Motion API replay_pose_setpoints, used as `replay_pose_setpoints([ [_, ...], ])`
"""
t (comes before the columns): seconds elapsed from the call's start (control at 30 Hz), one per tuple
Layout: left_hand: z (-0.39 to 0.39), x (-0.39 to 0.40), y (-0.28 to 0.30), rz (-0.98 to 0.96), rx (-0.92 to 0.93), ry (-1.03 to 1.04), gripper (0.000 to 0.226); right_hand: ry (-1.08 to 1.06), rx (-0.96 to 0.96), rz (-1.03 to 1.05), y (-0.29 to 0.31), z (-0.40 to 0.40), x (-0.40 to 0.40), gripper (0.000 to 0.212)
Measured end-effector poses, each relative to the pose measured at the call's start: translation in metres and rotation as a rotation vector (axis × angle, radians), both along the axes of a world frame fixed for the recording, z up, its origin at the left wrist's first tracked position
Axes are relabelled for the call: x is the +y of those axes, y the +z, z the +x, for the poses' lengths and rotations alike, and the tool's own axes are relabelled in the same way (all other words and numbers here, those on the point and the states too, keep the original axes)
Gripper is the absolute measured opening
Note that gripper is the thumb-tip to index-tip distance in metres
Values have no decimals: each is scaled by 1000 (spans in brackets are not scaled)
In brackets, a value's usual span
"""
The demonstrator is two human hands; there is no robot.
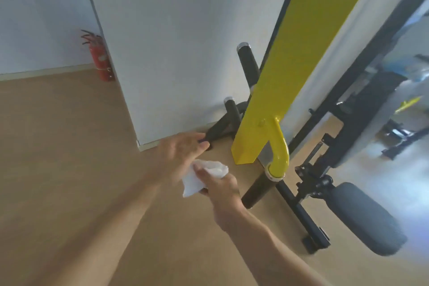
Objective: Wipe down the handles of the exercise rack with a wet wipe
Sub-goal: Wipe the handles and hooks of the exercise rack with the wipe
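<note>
wet wipe (204, 177) limp, light, bunched between both hands in front of the exercise rack (285, 76). right hand (220, 189) fingers clamped on it; left hand (183, 152) fingers loosely together at its top edge. probably best wrapped round the black foam handle (257, 189), which looks soft and grippy.

You hold a soft white wet wipe (204, 177), crumpled and matt like thin cloth. The yellow beam (276, 90) is glossy painted metal. The black handle grips (249, 62) look matt and rubbery, with shiny chrome end caps. The black pad (369, 218) looks like smooth vinyl; the floor (69, 146) is matt wood-look.
</note>
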State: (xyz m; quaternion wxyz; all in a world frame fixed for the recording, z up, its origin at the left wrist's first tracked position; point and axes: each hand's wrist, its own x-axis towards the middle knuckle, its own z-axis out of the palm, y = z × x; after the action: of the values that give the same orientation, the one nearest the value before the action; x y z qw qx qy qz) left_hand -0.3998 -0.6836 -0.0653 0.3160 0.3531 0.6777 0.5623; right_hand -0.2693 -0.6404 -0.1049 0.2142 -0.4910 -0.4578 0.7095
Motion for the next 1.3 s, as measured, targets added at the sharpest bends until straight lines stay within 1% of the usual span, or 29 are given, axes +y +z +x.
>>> replay_pose_setpoints([
  [0.07,-20,4,4,-37,2,-40,30,-159,114,-59,20,-15,-2,44],
  [0.17,-40,23,13,-62,32,-137,28,-293,313,-64,57,-29,-1,31],
  [0.23,-49,43,22,-36,22,-177,28,-377,405,56,84,-37,4,27],
  [0.3,-55,68,33,-7,65,-206,23,-459,406,258,113,-47,13,27],
  [0.37,-61,91,51,39,126,-227,22,-544,315,513,140,-59,22,27],
  [0.43,-69,121,67,73,156,-260,25,-602,195,865,160,-72,42,29],
  [0.47,-71,134,74,93,166,-277,29,-581,119,1057,166,-77,54,34],
  [0.53,-73,159,86,122,200,-317,41,-531,-122,1405,169,-86,83,51],
  [0.57,-75,170,92,132,215,-340,43,-527,-274,1531,170,-89,99,52],
  [0.6,-77,182,94,132,234,-362,36,-505,-439,1598,170,-92,114,49],
  [0.63,-80,192,95,126,246,-390,26,-442,-611,1577,169,-94,127,47],
  [0.67,-84,203,97,127,240,-416,21,-326,-795,1468,170,-97,136,49],
  [0.7,-87,215,97,139,188,-457,22,-191,-965,1330,168,-100,143,56],
  [0.73,-90,225,98,155,137,-488,25,-78,-1084,1206,165,-100,146,66],
  [0.77,-91,233,98,170,113,-506,30,-2,-1147,1118,163,-99,147,77],
  [0.83,-94,245,100,198,124,-566,27,77,-1181,1049,166,-99,141,98],
  [0.87,-95,251,99,209,127,-607,24,94,-1181,1009,172,-100,136,105],
  [0.9,-96,257,98,218,128,-656,25,98,-1177,964,179,-100,133,105],
  [0.97,-99,266,97,208,132,-753,28,62,-1162,883,190,-101,136,88],
  [1.0,-100,271,97,202,128,-780,29,40,-1180,847,193,-101,140,80],
  [1.03,-102,275,95,211,108,-806,27,19,-1216,807,192,-101,145,75],
  [1.1,-106,276,94,247,53,-857,21,-54,-1337,730,189,-107,150,67],
  [1.2,-113,276,95,302,51,-927,19,-148,-1550,650,183,-120,148,43],
  [1.23,-116,279,94,320,68,-953,19,-183,-1575,650,180,-124,149,39],
  [1.3,-121,284,93,354,104,-1003,17,-233,-1530,720,174,-130,156,34],
])
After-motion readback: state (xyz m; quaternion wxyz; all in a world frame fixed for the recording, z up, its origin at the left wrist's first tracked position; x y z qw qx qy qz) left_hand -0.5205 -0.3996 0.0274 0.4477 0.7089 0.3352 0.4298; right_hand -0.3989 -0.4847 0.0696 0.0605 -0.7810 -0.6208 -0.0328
